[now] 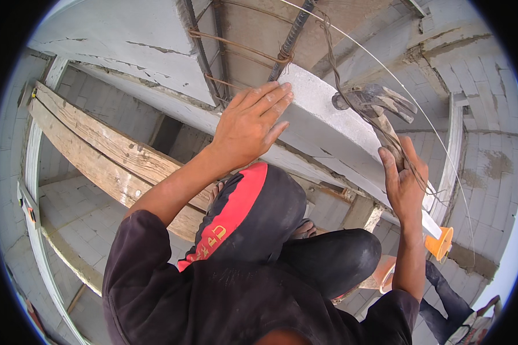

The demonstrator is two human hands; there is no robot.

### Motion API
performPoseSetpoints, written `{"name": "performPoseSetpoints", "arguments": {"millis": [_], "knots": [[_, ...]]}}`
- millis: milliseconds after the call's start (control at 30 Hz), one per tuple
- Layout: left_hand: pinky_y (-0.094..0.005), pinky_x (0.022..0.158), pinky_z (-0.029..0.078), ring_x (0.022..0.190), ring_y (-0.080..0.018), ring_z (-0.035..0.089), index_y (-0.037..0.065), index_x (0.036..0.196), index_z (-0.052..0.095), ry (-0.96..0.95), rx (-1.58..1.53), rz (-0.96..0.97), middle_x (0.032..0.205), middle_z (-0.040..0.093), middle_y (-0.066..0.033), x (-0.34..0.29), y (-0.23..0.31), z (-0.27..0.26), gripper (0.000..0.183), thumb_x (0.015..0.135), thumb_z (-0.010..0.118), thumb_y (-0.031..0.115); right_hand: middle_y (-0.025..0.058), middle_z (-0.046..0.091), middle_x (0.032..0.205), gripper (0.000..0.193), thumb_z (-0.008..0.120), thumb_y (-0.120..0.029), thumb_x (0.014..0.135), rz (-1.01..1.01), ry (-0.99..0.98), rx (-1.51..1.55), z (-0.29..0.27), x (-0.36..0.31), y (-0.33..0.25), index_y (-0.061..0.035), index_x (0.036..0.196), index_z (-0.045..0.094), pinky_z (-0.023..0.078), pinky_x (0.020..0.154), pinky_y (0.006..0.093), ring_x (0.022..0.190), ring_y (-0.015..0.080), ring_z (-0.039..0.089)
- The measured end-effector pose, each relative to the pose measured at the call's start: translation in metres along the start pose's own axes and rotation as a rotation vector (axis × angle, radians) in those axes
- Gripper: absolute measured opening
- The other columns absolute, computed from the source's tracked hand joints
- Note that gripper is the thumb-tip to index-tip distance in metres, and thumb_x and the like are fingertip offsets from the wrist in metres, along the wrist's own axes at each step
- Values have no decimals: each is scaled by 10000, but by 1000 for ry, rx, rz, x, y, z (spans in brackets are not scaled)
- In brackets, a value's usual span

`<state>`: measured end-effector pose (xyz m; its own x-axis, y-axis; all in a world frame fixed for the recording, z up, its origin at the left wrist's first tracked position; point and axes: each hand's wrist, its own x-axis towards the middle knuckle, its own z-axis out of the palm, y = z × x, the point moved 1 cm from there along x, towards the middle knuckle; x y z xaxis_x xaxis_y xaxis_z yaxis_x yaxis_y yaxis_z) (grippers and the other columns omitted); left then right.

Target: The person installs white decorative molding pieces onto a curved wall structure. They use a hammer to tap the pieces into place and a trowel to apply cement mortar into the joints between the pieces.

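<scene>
My left hand (252, 122) lies flat with outstretched fingers against the left end of a long pale block (334, 129), which looks like light concrete. In my right hand (407, 178) is a claw hammer (380, 103), gripped by its wooden handle with the head raised above the block's right part. A dark twisted wire (335, 63) hangs down across the hammer and past my right hand. Beside the block's left end, ribbed steel bars (293, 40) with rusty ties stand between wall pieces. My knees are bent below the block.
Two long wooden planks (106, 149) stretch along the left. A thin white string (408, 86) crosses the upper right. An orange bucket (440, 244) is at the right, near another person (452, 305) at the lower right. Block walls surround the place.
</scene>
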<state>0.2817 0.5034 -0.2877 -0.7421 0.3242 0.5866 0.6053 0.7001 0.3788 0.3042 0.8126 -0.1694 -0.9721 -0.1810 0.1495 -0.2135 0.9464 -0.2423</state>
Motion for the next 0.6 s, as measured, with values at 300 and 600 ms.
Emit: {"name": "performPoseSetpoints", "arguments": {"millis": [300, 600], "knots": [[-448, 1109, 483, 1344, -311, 603, 67, 1404, 676, -78, 105, 65, 1489, 647, -71, 1, -8, -2, 549, 861, 756, 47, 211, 633, 713, 382, 723, -403, 1014, 27, 3, 54, 18, -2, 12, -47, 1084, 604, 494, 641, 492, 661, 440, 630], [-470, 1148, 451, 1380, -318, 575, 119, 1449, 657, -324, -103, 106, 1466, 655, -90, 62, 31, -3, 596, 877, 824, 153, 206, 650, 670, 449, 662, -476, 1043, 389, 48, -43, -17, -80, 92, -35, 1126, 639, 509, 652, 501, 686, 423, 672]]}}
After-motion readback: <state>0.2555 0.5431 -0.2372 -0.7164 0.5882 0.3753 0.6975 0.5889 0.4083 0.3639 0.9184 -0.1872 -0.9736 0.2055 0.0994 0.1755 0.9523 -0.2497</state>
